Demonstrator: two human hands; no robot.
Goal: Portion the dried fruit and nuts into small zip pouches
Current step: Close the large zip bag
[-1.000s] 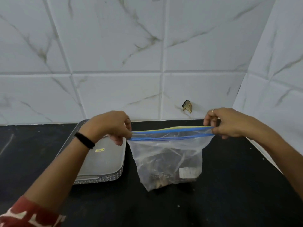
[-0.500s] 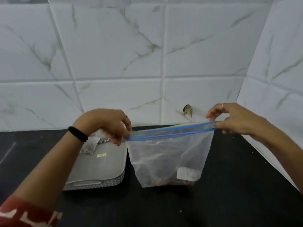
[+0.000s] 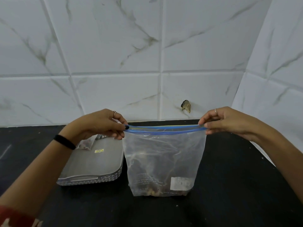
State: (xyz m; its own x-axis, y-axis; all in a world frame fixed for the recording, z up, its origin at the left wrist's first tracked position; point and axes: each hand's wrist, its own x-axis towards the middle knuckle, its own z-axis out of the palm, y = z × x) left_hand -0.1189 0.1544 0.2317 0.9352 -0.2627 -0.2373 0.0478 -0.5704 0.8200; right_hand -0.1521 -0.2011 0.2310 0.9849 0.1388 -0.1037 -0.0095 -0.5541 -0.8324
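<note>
Now we pinch each end of the clear blue-zipped plastic bag (image 3: 164, 154) with left hand (image 3: 100, 125) and right hand (image 3: 229, 122), stretching its mouth taut above the black counter (image 3: 229, 194), probably for sealing.

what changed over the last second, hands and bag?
No grasp change: the left hand and right hand still pinch the two ends of the bag along its blue zip strip. The strip tilted up at the right half a second ago and is level again now. The bag still stands on the counter beside the tray.
</note>
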